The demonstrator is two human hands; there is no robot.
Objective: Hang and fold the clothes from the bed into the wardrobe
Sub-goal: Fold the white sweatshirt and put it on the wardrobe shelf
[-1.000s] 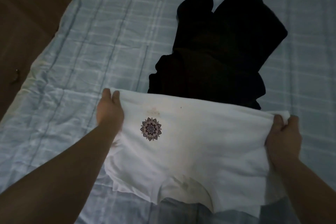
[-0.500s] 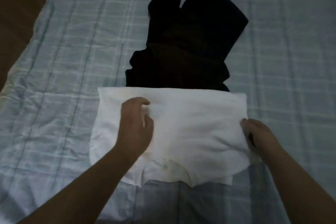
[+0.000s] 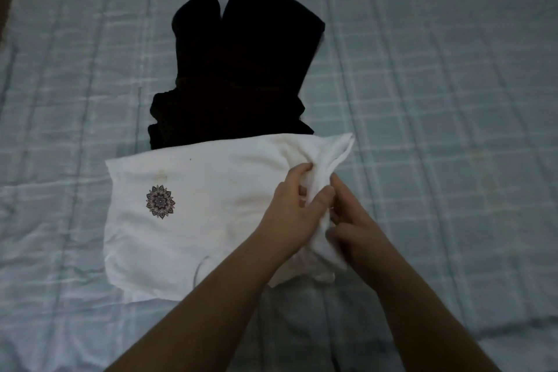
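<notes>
A white T-shirt (image 3: pixel 193 220) with a small dark mandala print lies folded on the bed, its far edge over a black garment (image 3: pixel 238 69). My left hand (image 3: pixel 290 214) and my right hand (image 3: pixel 353 232) meet at the shirt's right side. Both pinch a bunched fold of white cloth between them. The right sleeve end sticks up beyond my fingers. The shirt's lower right corner is hidden under my left forearm.
The bed (image 3: pixel 437 100) is covered with a pale blue checked sheet that fills the view. The black garment lies spread in the middle, beyond the shirt. A dark shape shows at the top left corner.
The shirt has been laid down with the print facing up. My left hand crossed from the shirt's left part to its right side and joined my right hand on the bunched cloth.
</notes>
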